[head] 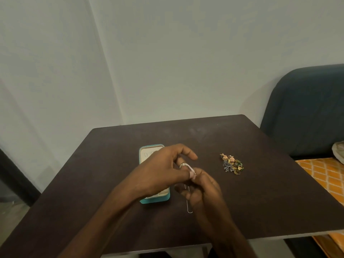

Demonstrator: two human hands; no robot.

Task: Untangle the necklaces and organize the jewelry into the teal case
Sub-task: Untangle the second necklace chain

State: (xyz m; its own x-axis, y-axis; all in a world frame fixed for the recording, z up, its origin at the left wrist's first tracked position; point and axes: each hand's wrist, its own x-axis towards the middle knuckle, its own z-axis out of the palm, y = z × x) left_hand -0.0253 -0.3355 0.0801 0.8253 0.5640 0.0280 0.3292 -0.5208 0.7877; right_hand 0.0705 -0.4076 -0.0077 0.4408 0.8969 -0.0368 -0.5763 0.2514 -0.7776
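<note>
Both of your hands meet above the table: your left hand and right hand each pinch a thin silver chain, whose loop hangs down to 6 o'clock. At 9 o'clock of the chain lies the case, open, partly under your left wrist. At 3 o'clock, well apart, sits the pile of remaining jewelry. Risk: a hard pull may tighten knots or snap the chain. No legible writing or brand.

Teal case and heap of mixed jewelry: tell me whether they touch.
Apart. The head view shows bare dark tabletop between the teal case and the heap of mixed jewelry.
</note>
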